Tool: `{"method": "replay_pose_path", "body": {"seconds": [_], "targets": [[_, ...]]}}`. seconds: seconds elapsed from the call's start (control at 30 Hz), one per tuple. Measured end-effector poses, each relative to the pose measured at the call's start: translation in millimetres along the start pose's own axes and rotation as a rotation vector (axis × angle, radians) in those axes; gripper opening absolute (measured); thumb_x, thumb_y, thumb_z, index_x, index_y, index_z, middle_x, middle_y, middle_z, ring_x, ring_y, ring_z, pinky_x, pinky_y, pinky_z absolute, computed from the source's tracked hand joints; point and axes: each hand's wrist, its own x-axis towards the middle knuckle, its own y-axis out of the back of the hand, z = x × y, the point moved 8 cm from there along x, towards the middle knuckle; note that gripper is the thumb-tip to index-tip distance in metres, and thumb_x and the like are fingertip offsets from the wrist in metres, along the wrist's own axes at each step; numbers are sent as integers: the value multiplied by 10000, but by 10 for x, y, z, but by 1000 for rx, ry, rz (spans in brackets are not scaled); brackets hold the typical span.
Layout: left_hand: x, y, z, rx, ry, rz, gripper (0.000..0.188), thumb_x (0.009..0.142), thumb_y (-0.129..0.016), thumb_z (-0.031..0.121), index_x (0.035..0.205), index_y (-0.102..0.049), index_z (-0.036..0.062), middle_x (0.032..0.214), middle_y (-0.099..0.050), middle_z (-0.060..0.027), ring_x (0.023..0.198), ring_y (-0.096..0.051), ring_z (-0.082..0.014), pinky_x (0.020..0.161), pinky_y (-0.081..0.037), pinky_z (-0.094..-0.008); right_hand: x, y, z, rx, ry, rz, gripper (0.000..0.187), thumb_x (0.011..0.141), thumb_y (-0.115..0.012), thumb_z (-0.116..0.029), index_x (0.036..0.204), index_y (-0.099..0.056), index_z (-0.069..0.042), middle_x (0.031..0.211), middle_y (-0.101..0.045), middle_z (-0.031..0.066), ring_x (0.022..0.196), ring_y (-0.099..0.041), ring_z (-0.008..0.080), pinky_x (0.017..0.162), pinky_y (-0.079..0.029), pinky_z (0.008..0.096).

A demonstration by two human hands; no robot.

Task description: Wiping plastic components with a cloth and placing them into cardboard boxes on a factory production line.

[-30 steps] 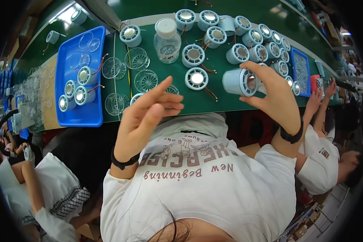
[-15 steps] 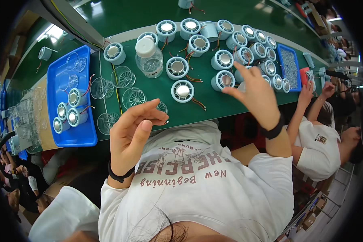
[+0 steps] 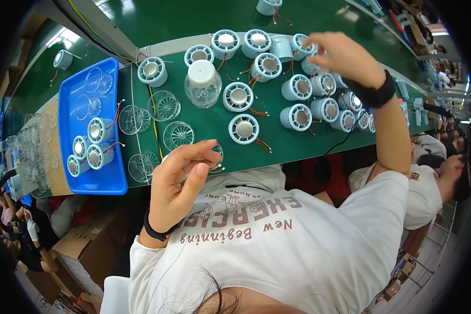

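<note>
My left hand (image 3: 180,180) is raised at the near table edge, palm inward, its fingers curled toward the thumb. Thin red wires with small white ends show just past its fingertips; what it grips is hidden. Partly behind this hand is a clear ribbed cup (image 3: 216,150). My right hand (image 3: 348,58) reaches over the far right of the table, thumb and fingers apart, above a light-blue round motor unit (image 3: 310,65). Around it stand several similar units with silver centres and wire leads, among them one motor unit (image 3: 297,87). Closer to me stands another motor unit (image 3: 244,129).
A clear jar with a white lid (image 3: 202,73) stands mid-table. Several clear cups (image 3: 165,105) lie to its left, beside a blue tray (image 3: 119,172) holding cups and motor units. A metal post (image 3: 97,29) rises at the back left. A co-worker (image 3: 429,193) sits at right.
My right hand has moved away from me and to the right, from the near units to the farther ones. My left hand has shifted slightly; red wires now show beside its fingers.
</note>
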Motion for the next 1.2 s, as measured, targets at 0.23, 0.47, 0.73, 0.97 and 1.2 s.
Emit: {"method": "replay_pose_path", "body": {"seconds": [0.23, 0.47, 0.73, 0.97, 1.2], "targets": [[55, -42, 12, 101, -32, -63, 282, 938, -547, 73, 1198, -582, -31, 1036, -638, -121, 956, -632, -172, 833, -515, -271, 1392, -76, 807, 209, -408, 9, 565, 786, -704, -409, 1252, -567, -121, 1036, -678, 173, 946, -650, 315, 806, -516, 399], [40, -44, -5, 22, -7, -75, 324, 951, -520, 65, 1259, -539, -31, 1056, -634, -134, 983, -634, -187, 854, -516, -286, 1644, -102, 1251, 93, -75, 147, 706, 717, -785, -354, 1321, -490, -135, 1032, -659, 181, 917, -649, 295, 820, -511, 360], [152, -316, 227, -85, 2, -171, 536, 981, -499, 147, 1446, -292, -22, 1214, -582, -173, 1068, -608, -225, 922, -483, -330, -31, 751, -426, 795, 204, -74, 771, 709, -823, -378, 1327, -466, -86, 940, -660, 95, 822, -643, 126, 734, -495, 255], [289, -684, 212, -353, 37, -286, 582, 962, -553, 173, 1436, -278, -23, 1282, -537, -157, 1145, -557, -214, 942, -478, -324, -698, 567, -1390, 672, 547, -17, 860, 667, -842, -434, 1319, -459, -26, 974, -654, 105, 854, -651, 170, 731, -498, 262], [330, -691, 375, -128, -319, -220, 619, 778, -764, 25, 1301, -434, 9, 1275, -503, -148, 1151, -536, -203, 931, -502, -341, -983, 351, -1060, 1032, 201, 11, 822, 693, -809, -459, 1321, -477, -45, 1013, -636, 116, 896, -647, 233, 776, -508, 306]]}}
